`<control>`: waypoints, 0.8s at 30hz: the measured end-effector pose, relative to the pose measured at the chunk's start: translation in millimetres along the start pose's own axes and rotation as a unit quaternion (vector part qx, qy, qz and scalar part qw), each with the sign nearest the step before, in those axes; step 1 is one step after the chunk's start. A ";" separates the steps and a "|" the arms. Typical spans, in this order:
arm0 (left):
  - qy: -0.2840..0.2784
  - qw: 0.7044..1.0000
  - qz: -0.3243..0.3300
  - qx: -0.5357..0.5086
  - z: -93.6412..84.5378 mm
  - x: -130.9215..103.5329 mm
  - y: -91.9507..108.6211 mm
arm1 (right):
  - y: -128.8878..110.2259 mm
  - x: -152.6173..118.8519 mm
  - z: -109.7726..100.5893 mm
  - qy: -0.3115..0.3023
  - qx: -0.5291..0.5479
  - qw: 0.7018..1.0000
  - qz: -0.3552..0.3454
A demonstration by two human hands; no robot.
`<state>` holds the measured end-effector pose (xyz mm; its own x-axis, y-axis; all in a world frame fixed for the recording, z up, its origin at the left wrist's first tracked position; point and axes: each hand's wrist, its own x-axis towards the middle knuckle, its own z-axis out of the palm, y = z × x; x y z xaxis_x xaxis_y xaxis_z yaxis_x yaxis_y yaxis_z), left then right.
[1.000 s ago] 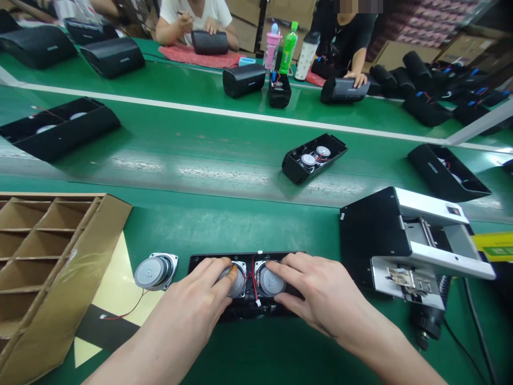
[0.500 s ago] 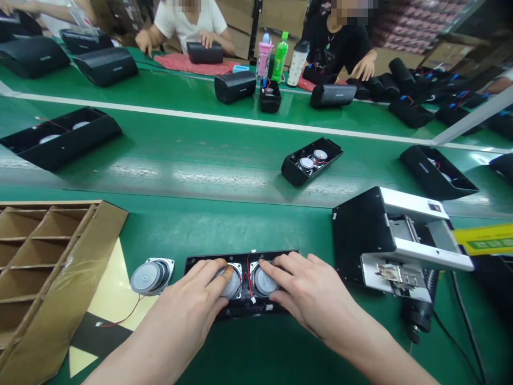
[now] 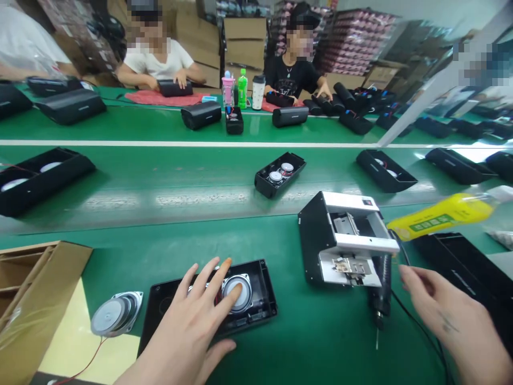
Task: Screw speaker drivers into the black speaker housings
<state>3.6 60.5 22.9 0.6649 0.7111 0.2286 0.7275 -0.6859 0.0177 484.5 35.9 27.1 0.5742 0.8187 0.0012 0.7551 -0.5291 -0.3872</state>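
My left hand lies with fingers spread over a black speaker panel, its fingertips on the two round drivers set in it. The right driver shows beside my index finger; the other is mostly covered by my fingers. To the right, my right hand is in the air near a black electric screwdriver that stands bit down beside the screw feeder. Its thumb and fingers are curved, the fingertips apart, and nothing shows between them. A loose driver with red wires rests left of the panel.
A cardboard divider box stands at the left. Behind the feeder's right side lies a yellow bottle, with a black housing in front. An open housing sits on the conveyor. Two people work across the table.
My right hand has left the panel and moved right, towards the screwdriver. My left hand has spread over the drivers. The view has turned to the right.
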 end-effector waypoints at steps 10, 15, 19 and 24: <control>-0.044 0.998 -0.028 -0.038 7.2 -6.6 -10.2 | -5.6 11.9 45.9 0.012 0.356 0.913 0.197; -0.003 0.998 -0.036 -0.050 9.9 -8.2 -7.5 | -4.8 -21.6 19.3 0.035 0.651 0.750 0.111; 0.018 0.998 -0.016 -0.051 15.4 -9.2 3.8 | -10.8 -42.2 1.2 0.054 0.753 0.655 0.042; 0.044 0.997 0.024 -0.062 20.9 2.6 39.8 | -35.6 -50.7 -24.3 -0.018 0.892 0.447 -0.056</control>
<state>37.8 38.3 3.9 0.6774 0.6637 0.3173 0.6645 -0.7371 0.1232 436.1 7.8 63.3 0.5352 0.8376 0.1100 -0.6950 0.5106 -0.5062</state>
